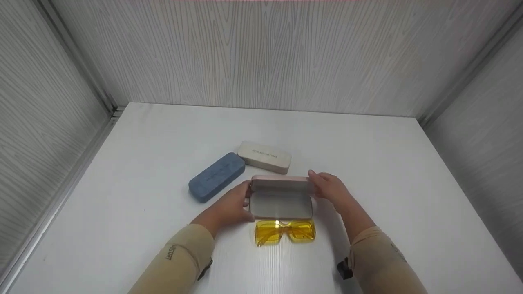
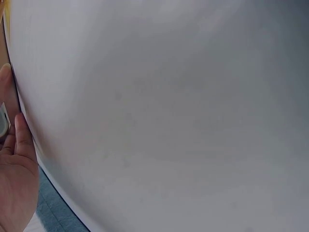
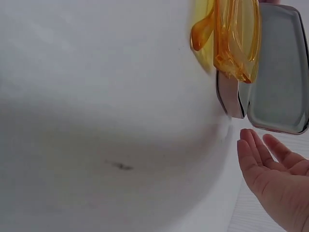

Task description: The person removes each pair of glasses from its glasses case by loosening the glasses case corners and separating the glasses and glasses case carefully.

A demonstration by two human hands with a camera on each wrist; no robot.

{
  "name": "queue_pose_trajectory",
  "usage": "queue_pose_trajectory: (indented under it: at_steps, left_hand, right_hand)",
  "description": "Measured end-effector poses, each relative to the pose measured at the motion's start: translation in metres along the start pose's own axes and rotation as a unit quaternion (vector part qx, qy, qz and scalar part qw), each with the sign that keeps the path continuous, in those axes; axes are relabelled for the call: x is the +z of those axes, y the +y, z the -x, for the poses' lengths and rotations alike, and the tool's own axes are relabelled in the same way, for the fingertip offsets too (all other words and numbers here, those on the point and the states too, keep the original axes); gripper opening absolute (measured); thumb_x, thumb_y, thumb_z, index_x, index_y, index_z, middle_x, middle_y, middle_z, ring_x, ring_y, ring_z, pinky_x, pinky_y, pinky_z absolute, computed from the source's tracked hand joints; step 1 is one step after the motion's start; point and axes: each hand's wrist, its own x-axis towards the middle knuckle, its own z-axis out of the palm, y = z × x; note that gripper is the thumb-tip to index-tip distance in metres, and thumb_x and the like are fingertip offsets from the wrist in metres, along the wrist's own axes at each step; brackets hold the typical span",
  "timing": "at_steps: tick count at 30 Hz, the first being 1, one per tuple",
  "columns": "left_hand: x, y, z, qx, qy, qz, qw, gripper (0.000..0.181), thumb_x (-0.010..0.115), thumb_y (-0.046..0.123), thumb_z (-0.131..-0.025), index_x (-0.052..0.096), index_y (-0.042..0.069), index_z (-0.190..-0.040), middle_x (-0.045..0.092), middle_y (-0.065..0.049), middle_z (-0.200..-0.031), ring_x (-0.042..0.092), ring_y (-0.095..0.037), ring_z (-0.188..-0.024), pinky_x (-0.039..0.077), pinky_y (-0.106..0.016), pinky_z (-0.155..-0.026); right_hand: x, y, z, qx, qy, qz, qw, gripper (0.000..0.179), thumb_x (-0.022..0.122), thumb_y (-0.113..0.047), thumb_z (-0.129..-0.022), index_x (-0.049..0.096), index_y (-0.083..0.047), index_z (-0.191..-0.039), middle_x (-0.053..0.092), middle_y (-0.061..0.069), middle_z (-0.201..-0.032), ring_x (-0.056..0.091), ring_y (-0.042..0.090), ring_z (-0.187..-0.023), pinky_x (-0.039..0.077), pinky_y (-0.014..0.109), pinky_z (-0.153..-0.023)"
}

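Observation:
A pink glasses case (image 1: 282, 206) with a grey lining stands opened on the table, its lid tilted up at the back. My left hand (image 1: 229, 207) grips the case's left end, thumb by the front corner and fingers toward the hinge side. At the lid's right end is my right hand (image 1: 333, 191), thumb up by the top corner. The right wrist view shows that hand's fingers (image 3: 247, 150) fairly straight, close beside the case. Yellow-tinted glasses (image 1: 303, 231) lie just in front of the case, temples folded.
A blue glasses case (image 1: 216, 176) lies closed and slanted beyond my left hand. Touching its far end is a closed cream glasses case (image 1: 264, 157) with lettering on top. Wood-grain panels (image 1: 261, 57) enclose the white table (image 1: 351, 143) at the back and sides.

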Motion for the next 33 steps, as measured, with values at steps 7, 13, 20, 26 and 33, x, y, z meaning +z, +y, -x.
queue_pose_trajectory:
  at_steps: [7, 13, 20, 26, 33]
  left_hand:
    - [0.001, -0.002, 0.0, 0.012, 0.004, 0.004, 0.9999, 0.099, 0.08, 0.006, -0.066, 0.02, 0.014, -0.144, 0.039, -0.001, -0.138, 0.045, -0.015, -0.119, 0.044, -0.031, -0.095]
    - [0.001, -0.001, 0.001, 0.005, 0.006, -0.002, 1.0, 0.098, 0.08, 0.007, -0.066, 0.02, 0.016, -0.144, 0.041, 0.0, -0.136, 0.046, -0.015, -0.117, 0.044, -0.031, -0.095]
    - [0.0, 0.0, 0.001, 0.018, 0.008, 0.0, 0.9998, 0.096, 0.08, 0.006, -0.065, 0.024, 0.017, -0.142, 0.043, 0.001, -0.134, 0.047, -0.014, -0.115, 0.045, -0.03, -0.094]
    - [0.001, -0.003, 0.0, 0.016, 0.013, -0.02, 0.9996, 0.096, 0.081, 0.009, -0.064, 0.025, 0.021, -0.141, 0.041, 0.005, -0.135, 0.045, -0.011, -0.117, 0.042, -0.031, -0.097]
    - [0.001, -0.002, -0.001, 0.001, 0.012, -0.034, 0.9993, 0.095, 0.082, 0.011, -0.065, 0.026, 0.021, -0.141, 0.04, 0.005, -0.136, 0.044, -0.011, -0.118, 0.041, -0.032, -0.099]
  right_hand:
    - [0.005, 0.001, -0.005, 0.017, -0.007, 0.003, 0.9998, 0.067, 0.056, -0.063, -0.077, 0.056, -0.008, -0.116, 0.055, 0.008, -0.109, 0.055, 0.022, -0.098, 0.049, 0.033, -0.088]
    - [0.003, 0.007, -0.007, 0.02, -0.044, -0.019, 0.9986, 0.057, 0.056, -0.06, -0.079, 0.059, -0.008, -0.105, 0.047, 0.006, -0.086, 0.048, 0.019, -0.083, 0.047, 0.028, -0.076]
    - [0.004, 0.01, -0.006, 0.011, -0.053, -0.026, 0.9982, 0.051, 0.057, -0.054, -0.082, 0.06, -0.009, -0.105, 0.051, 0.007, -0.093, 0.049, 0.019, -0.087, 0.047, 0.027, -0.077]
    - [0.003, 0.013, -0.004, 0.004, -0.05, -0.009, 0.9987, 0.059, 0.063, -0.06, -0.073, 0.063, -0.011, -0.106, 0.055, 0.006, -0.092, 0.052, 0.02, -0.085, 0.048, 0.029, -0.079]
    - [0.001, 0.017, -0.004, -0.007, -0.053, 0.023, 0.9983, 0.062, 0.065, -0.061, -0.069, 0.064, -0.015, -0.111, 0.061, 0.002, -0.109, 0.055, 0.02, -0.099, 0.048, 0.035, -0.088]
